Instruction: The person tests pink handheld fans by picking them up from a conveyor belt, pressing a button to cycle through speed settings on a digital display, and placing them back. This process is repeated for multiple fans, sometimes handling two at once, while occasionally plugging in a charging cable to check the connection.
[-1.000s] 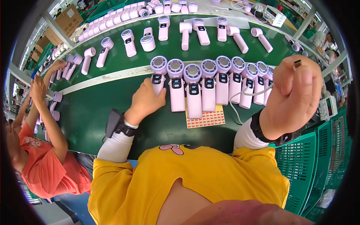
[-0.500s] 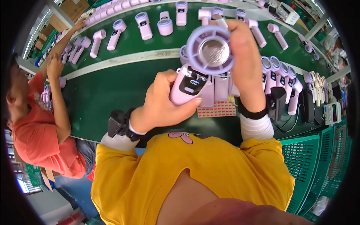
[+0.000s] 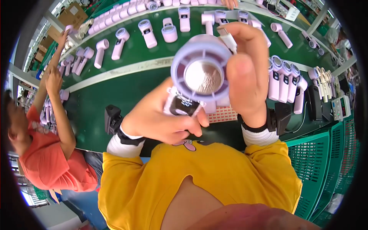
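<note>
A lilac handheld fan is raised above the bench, its round head with the silver centre turned up toward me. My left hand is closed around its handle, below a black display panel that is partly covered by the head. My right hand is beside the fan head, with thumb and bent fingers pinching a white cable plug that points up and to the left. Whether the right fingers also touch the fan's rim is hard to tell. Behind the held fan, other lilac pieces are mostly hidden.
A red-patterned sheet lies on the green bench. Several lilac fans stand at right, beside a small meter. More fans line the far strip. Green crates sit at lower right. A co-worker in orange reaches across at left.
The held fan has come down and left, and its head now covers more of the display. The white plug in my right hand shows more fully. The co-worker's arm reaches further up.
</note>
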Motion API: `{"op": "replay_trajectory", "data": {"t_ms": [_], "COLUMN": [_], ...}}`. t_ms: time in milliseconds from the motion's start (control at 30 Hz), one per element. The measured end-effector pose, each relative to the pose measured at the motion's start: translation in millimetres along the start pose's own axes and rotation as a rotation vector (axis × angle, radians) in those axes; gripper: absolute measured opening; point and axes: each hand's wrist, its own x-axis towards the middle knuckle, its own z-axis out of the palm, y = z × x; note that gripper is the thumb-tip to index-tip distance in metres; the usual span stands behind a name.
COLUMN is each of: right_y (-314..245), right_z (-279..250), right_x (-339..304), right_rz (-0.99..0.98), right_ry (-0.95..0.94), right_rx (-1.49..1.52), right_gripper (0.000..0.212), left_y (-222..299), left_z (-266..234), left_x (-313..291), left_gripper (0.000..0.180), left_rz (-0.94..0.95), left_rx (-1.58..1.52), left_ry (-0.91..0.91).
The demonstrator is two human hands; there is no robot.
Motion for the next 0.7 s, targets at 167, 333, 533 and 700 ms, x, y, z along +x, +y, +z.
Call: {"op": "replay_trajectory", "data": {"t_ms": [167,333,533,700], "right_y": [-3,-11,-9,-6], "right_z": [-8,-9,-6,-4], "right_x": [-7,-5,-8,-10], "right_rz": [0.308,0.289,0.086,0.107], "right_ry": [-0.087,-0.288,-0.306,-0.299], "right_rx": [-0.204,-0.321,-0.437,-0.467], "right_gripper": [0.018,0.015,0.013,0.013], "left_y": [30,10,10,10], "left_z": [12,18,40,47], "left_x": [-26,-51,-50,-45], "left_gripper": [0.031,0.083,0.074,0.044], "left_rz": [0.606,1.210,1.279,1.430], "left_rx": [-0.178,0.086,0.104,0.157], "left_ry": [0.153,0.136,0.432,0.350]}}
